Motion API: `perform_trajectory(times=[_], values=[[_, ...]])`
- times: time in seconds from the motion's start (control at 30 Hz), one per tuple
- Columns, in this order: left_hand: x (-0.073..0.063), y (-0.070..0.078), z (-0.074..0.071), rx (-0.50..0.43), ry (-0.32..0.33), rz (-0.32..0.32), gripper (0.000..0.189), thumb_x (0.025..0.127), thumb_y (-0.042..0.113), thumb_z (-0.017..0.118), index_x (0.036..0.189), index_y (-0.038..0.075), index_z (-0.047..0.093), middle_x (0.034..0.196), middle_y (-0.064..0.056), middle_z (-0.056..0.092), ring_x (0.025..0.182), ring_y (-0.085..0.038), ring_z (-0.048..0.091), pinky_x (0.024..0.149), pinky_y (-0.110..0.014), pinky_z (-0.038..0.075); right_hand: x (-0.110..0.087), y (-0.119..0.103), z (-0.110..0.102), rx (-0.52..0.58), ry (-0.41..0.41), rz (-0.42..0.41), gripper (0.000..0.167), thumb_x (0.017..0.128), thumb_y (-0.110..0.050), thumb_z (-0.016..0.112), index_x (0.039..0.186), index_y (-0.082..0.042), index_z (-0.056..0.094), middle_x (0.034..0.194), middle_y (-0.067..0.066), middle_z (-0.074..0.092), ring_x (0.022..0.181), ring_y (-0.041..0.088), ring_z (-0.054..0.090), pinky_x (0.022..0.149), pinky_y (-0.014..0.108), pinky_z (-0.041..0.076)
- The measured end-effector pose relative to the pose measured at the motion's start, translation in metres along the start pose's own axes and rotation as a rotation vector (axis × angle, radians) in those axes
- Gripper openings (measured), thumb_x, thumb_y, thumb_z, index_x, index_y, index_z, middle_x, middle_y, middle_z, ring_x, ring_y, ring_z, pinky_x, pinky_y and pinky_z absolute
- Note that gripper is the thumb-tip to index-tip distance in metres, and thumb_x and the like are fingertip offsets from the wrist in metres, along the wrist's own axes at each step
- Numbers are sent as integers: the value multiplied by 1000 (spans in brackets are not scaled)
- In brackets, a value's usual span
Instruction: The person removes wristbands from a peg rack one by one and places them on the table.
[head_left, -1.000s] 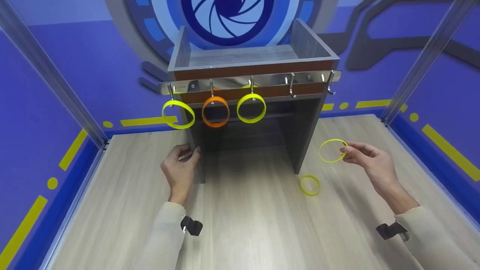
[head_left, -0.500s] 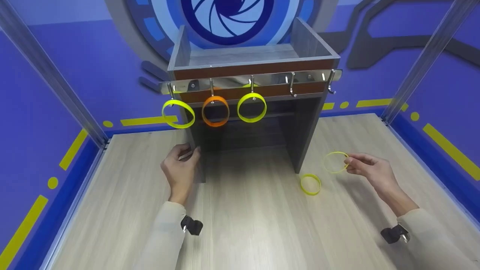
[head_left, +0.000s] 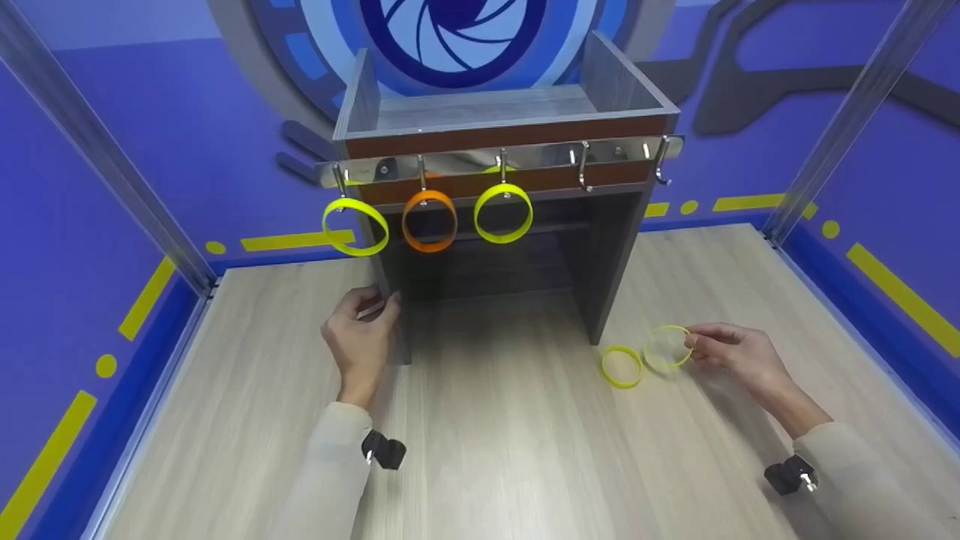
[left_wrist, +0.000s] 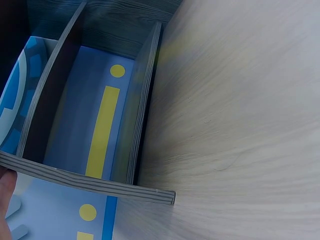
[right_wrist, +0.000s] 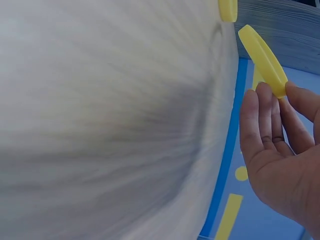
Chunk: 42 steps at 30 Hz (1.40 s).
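In the head view, my right hand [head_left: 739, 358] pinches the edge of a yellow ring [head_left: 679, 365] between thumb and fingers, above the table. Just left of that ring, a second yellow ring [head_left: 622, 367] lies on the tabletop. My left hand [head_left: 361, 330] holds the front edge of the left side panel [head_left: 401, 341] of a grey wooden shelf unit, with thumb and fingers about it. Only a bit of this hand enters the left wrist view. The right wrist view shows the held ring [right_wrist: 264, 61] tilted at the fingertips.
A metal hook rail [head_left: 551, 156] crosses the shelf's front. From its hooks hang a yellow ring [head_left: 335, 247], an orange ring [head_left: 430, 246] and another yellow ring [head_left: 503, 238]. The two right hooks [head_left: 585, 176] bear nothing. Blue printed walls [head_left: 135, 135] enclose the wooden table [head_left: 480, 457].
My right hand has lowered the pinched yellow ring toward the tabletop, nearer the lying ring. The left hand has kept its place on the panel.
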<state>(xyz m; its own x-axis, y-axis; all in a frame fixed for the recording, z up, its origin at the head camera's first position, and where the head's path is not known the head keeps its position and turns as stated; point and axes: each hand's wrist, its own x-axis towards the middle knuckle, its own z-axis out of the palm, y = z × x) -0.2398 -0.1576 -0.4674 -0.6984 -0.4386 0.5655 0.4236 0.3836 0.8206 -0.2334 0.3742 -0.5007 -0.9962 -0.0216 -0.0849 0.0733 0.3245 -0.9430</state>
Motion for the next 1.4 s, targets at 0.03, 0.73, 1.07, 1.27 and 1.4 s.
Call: perform_trajectory(times=[0.03, 0.73, 1.07, 1.27, 1.4], values=[[0, 0, 0, -2, 1, -2, 16, 84, 0, 87, 95, -3, 76, 93, -12, 77, 87, -25, 77, 78, -34, 67, 0, 1, 0, -15, -5, 10, 53, 101, -23, 76, 135, 15, 61, 108, 9, 78, 91, 20, 76, 84, 35, 66], [0, 0, 1, -22, 13, -8, 16, 83, -1, 86, 94, -4, 76, 92, -13, 77, 87, -28, 78, 77, -37, 67, 0, 10, 9, -56, -93, 64, 43, 104, -15, 70, 132, 16, 60, 108, 18, 76, 88, 19, 77, 80, 32, 66], [1, 0, 1, -35, 12, -3, 16, 83, -2, 86, 94, -5, 75, 92, -14, 76, 87, -28, 77, 79, -52, 66, 1, 10, 10, -161, -91, 44, 36, 104, -11, 68, 128, 16, 63, 106, 19, 76, 87, 21, 75, 75, 29, 66], [0, 0, 1, -35, 5, 5, 15, 83, -1, 86, 94, -4, 75, 92, -13, 76, 87, -28, 77, 78, -48, 67, 1, 8, 9, -213, -60, 35, 34, 104, -12, 68, 126, 14, 65, 102, 17, 76, 82, 17, 71, 69, 28, 64], [0, -2, 1, -28, 4, 12, 15, 84, -1, 86, 93, -3, 75, 92, -13, 76, 87, -30, 77, 79, -45, 67, 2, 5, 8, -201, -35, 24, 32, 104, -9, 67, 126, 14, 65, 103, 19, 76, 80, 17, 70, 67, 28, 63]])
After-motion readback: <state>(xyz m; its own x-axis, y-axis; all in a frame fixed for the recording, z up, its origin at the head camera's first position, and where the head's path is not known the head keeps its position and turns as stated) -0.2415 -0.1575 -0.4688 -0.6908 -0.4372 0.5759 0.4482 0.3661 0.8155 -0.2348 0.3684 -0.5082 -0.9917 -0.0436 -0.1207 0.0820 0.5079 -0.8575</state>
